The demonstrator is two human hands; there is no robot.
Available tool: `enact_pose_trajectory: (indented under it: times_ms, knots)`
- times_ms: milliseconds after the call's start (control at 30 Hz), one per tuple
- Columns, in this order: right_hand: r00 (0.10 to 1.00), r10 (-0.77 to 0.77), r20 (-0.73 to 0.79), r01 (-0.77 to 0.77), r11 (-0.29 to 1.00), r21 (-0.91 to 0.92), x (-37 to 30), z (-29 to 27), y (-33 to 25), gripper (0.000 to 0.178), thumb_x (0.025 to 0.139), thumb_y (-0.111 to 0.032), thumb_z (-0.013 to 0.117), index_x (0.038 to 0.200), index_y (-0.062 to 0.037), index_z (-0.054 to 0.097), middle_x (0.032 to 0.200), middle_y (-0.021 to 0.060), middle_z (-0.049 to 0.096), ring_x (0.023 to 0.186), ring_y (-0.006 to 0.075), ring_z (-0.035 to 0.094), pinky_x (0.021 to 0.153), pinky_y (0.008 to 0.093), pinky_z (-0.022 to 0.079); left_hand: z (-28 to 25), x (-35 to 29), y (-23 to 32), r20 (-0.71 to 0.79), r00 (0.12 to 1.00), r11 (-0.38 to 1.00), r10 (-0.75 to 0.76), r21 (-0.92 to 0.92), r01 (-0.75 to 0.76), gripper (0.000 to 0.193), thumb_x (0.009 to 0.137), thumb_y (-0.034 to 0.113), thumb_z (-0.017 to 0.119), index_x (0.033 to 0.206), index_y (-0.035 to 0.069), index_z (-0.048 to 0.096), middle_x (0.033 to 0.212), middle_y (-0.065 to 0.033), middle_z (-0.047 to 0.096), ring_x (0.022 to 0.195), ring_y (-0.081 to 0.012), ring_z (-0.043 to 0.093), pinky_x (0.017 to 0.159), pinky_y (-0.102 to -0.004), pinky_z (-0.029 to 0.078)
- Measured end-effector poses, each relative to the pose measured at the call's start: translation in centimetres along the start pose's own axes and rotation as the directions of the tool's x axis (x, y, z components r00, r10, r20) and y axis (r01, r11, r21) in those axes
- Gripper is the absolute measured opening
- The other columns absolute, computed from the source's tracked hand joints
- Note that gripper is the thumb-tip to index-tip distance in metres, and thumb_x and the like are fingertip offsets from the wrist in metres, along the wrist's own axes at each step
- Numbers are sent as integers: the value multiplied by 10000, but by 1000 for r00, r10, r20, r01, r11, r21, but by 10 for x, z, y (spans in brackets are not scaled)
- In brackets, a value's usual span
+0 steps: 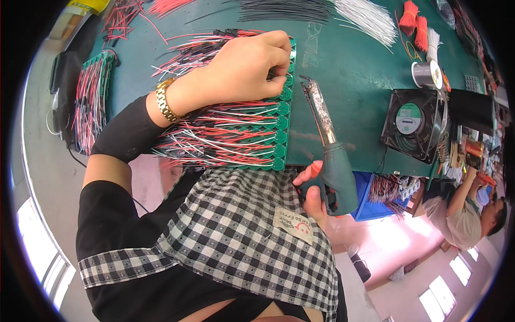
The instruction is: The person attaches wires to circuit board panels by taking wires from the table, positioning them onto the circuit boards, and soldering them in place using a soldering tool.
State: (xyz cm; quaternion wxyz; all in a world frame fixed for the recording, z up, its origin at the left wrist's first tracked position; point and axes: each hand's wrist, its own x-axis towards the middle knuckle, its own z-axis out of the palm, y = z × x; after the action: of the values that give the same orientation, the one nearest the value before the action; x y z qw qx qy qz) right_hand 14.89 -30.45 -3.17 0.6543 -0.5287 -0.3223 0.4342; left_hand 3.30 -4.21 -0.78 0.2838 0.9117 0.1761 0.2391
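Observation:
My left hand [257, 67], with a gold watch at its wrist, lies over the panel of small green circuit boards [281, 126]. Its fingers are curled closed at the panel's right edge, and whatever is between them is hidden. Rows of red, white and black wires [225, 129] run leftward from the boards. By the table's front edge, my right hand [315, 196] grips a dark green soldering gun [339, 174]. Its metal barrel points up and away, with the tip a little to the right of the panel, apart from it.
Loose black wires [284, 9] and white wires [370, 21] lie at the back. On the right are a solder spool [426, 74] and a black fan [412, 123]. Another wired panel [94, 102] stands left. A blue bin [370, 206] sits below; a co-worker [464, 214] is far right.

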Motion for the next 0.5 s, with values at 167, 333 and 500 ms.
enact_pose_trajectory:
  times_ms: [167, 333, 500]
  knots:
    - [998, 55, 2, -55, 998, -15, -2, 0, 3, 409, 850, -241, 603, 1158, -12, 460, 853, 91, 549, 738, 169, 554, 678, 313, 468, -2, 2, 1, 43, 999, 999, -22, 48, 19, 131, 642, 45, 654, 644, 32, 523, 864, -38, 546, 632, -201, 548, 553, -305, 456]
    - [997, 81, 19, -80, 996, -27, -2, -1, 3, 378, 856, -239, 593, 1130, -12, 469, 860, 90, 549, 750, 170, 561, 680, 311, 467, -3, 2, 3, 44, 997, 996, -61, 63, 58, 128, 637, 65, 651, 618, 39, 527, 840, -37, 558, 654, -214, 555, 572, -316, 459]
    - [994, 87, 60, -80, 991, -104, 4, 0, -4, 314, 851, -208, 577, 1079, -8, 494, 853, 89, 547, 747, 171, 558, 681, 308, 463, -1, 3, 1, 52, 996, 995, -77, 69, 74, 120, 633, 67, 649, 612, 41, 534, 843, -39, 565, 669, -227, 564, 597, -324, 467]
